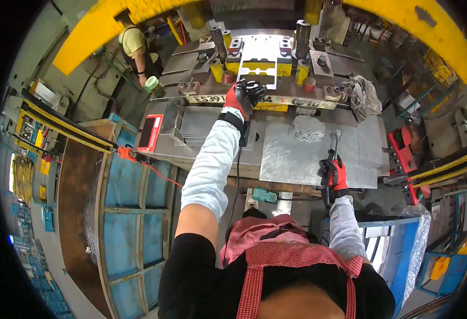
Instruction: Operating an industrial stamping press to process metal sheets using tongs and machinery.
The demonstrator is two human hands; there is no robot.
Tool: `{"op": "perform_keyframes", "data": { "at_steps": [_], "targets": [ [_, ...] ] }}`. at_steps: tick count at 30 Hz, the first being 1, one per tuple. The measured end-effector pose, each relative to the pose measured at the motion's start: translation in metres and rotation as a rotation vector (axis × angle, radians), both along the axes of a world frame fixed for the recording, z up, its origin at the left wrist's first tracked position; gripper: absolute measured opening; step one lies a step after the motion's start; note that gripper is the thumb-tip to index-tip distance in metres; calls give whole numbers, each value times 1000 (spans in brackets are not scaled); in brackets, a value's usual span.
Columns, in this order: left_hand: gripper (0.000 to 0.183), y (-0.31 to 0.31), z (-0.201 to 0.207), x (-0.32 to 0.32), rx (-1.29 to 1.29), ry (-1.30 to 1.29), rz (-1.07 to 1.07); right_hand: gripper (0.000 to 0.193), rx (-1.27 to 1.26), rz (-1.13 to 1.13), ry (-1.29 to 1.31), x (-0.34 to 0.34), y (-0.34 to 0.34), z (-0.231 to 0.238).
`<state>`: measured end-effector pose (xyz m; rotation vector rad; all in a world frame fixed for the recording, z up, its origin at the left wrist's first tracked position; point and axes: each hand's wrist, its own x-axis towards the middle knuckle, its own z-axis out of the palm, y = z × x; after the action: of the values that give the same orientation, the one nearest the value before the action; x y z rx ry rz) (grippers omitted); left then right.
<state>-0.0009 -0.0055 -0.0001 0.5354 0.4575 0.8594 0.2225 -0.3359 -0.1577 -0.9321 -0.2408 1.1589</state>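
My left hand (245, 97), in a red and black glove, reaches forward to the press die's front edge. Its fingers are curled by the near left corner of a bright sheet metal part (270, 80) with cut-outs. Whether they grip that corner is hidden. On the right, my gloved right hand (333, 173) is closed around a hand tool (338, 139) with a slim metal shaft and a rounded tip. The tool's dark lower end (326, 198) sticks out below my fist. Beneath the shaft lies a flat metal sheet (292, 157) on the worktable.
Yellow and dark posts (217, 69) flank the die. Stacked metal sheets (204, 123) sit left of centre, beside a red-framed dark panel (151, 133). A grey rag (362, 95) hangs at the right. A person (135, 48) stands at the far left; a blue rack (121, 207) is nearer.
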Motion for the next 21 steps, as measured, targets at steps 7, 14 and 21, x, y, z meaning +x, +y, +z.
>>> {"op": "perform_keyframes", "data": {
  "at_steps": [7, 14, 21],
  "targets": [
    [41, -6, 10, 2, -35, -2, -54, 23, 80, 12, -64, -4, -2, 9],
    [37, -17, 19, -4, 35, -65, -130, 61, -12, -155, -650, -46, 19, 117],
    [48, -7, 5, -19, 31, -90, -275, 39, 119, 302, -952, -37, 210, 221]
  ]
}}
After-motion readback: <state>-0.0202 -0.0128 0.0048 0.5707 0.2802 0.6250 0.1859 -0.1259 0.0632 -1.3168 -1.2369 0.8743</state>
